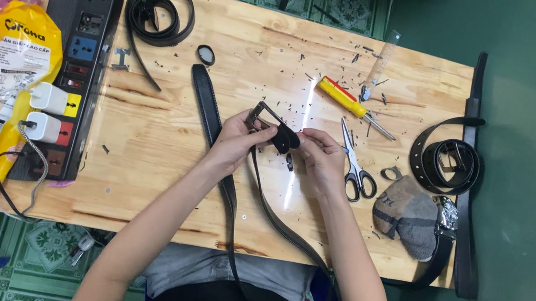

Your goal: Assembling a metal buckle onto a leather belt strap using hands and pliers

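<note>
Over the middle of the wooden table [157, 153], my left hand [235, 139] pinches a metal belt buckle [263, 117]. My right hand [319, 158] grips the folded end of a black belt [285, 137] against that buckle. The belt's strap [283, 228] hangs off the front edge and loops down into my lap, then runs back up to a long stretch [205, 104] lying flat left of my hands. A pair of scissors [356, 166] lies just right of my right hand. A yellow-and-red screwdriver [346, 101] rests behind it.
A black power strip [89, 16] with two white chargers lies at the left beside yellow and pink plastic bags [6, 53]. Coiled black belts sit at the back left [158, 12] and far right [444, 159]. A grey sock [410, 217] and small black scraps are scattered nearby.
</note>
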